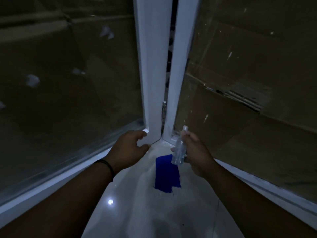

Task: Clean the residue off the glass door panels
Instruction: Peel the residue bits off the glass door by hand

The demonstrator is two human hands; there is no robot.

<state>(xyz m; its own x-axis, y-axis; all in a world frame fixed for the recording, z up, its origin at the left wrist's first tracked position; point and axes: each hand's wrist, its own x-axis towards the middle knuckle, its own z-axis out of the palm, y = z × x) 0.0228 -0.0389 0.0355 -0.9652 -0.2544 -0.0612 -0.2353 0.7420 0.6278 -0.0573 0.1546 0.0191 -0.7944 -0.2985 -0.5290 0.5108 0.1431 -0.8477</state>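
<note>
Right hand (197,152) clasps the small clear spray bottle (179,152), likely light and slick, around its body. Left hand (130,146) loosely curled, holding nothing, beside the white door frame (151,83).

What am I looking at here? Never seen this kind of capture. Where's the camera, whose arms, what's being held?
There is no machine here: a person wears one wide-angle camera on the head, looking forward and down, so both arms reach in from the bottom. The right hand grips a small clear spray bottle, nozzle up. The left hand holds nothing, its fingers loosely curled near the foot of the white door frame. A black band circles the left wrist. Two glass panels meet at a hinge: the left panel carries white smears, the right panel pale specks. A blue cloth lies on the glossy white floor between the arms.
</note>
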